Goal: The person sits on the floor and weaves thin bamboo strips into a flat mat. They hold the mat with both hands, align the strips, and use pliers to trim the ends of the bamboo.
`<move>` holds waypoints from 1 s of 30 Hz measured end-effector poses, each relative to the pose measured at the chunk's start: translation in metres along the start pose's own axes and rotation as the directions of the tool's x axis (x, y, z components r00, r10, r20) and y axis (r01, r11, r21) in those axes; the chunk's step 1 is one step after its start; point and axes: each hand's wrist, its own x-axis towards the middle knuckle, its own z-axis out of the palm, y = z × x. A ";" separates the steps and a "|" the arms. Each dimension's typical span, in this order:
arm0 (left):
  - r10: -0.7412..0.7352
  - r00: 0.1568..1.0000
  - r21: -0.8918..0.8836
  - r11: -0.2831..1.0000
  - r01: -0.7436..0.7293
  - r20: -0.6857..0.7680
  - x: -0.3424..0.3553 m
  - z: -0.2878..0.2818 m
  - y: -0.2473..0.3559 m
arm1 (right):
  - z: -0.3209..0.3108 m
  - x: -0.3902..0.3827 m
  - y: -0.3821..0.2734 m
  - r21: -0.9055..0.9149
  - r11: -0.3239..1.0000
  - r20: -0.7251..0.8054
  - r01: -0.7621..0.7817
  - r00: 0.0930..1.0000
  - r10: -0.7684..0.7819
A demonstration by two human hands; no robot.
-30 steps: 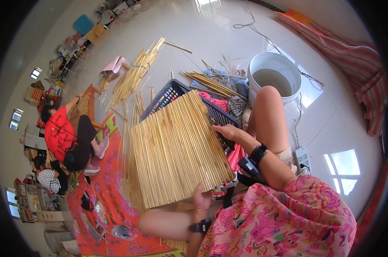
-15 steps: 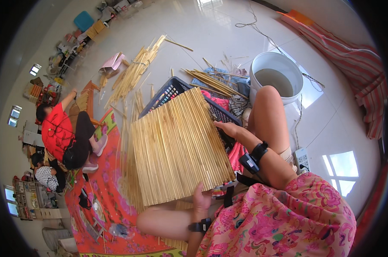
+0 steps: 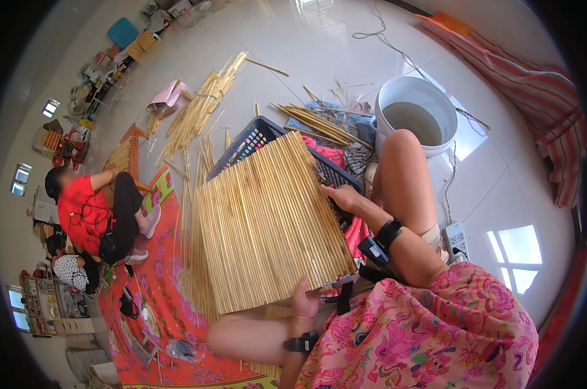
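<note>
A squarish mat of straw-coloured reeds [image 3: 274,223], laid side by side, is spread across my lap, tilted over a dark plastic basket [image 3: 232,153]. My left hand [image 3: 302,303] grips its near edge, thumb on top and the other fingers hidden underneath. At the mat's right edge is my right hand [image 3: 344,197], closed on the border with its fingertips partly hidden. Pink and patterned cloth [image 3: 329,154] shows in the basket beyond the mat.
Loose reed bundles [image 3: 206,107] lie on the tiled floor ahead. Beyond my right knee stands a white bucket [image 3: 413,123] holding some liquid. A power strip [image 3: 457,240] lies at right. Another person in red [image 3: 86,204] sits by a wooden frame at left.
My right hand's fingers have curled more at the mat's right edge. The person in red has drawn back an outstretched arm. The mat and my left hand stay nearly still.
</note>
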 end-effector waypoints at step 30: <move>0.060 0.995 -0.055 0.996 -0.064 -0.079 -0.003 0.015 0.000 | 0.003 -0.011 0.006 -0.038 0.999 -0.018 0.015 1.000 -0.016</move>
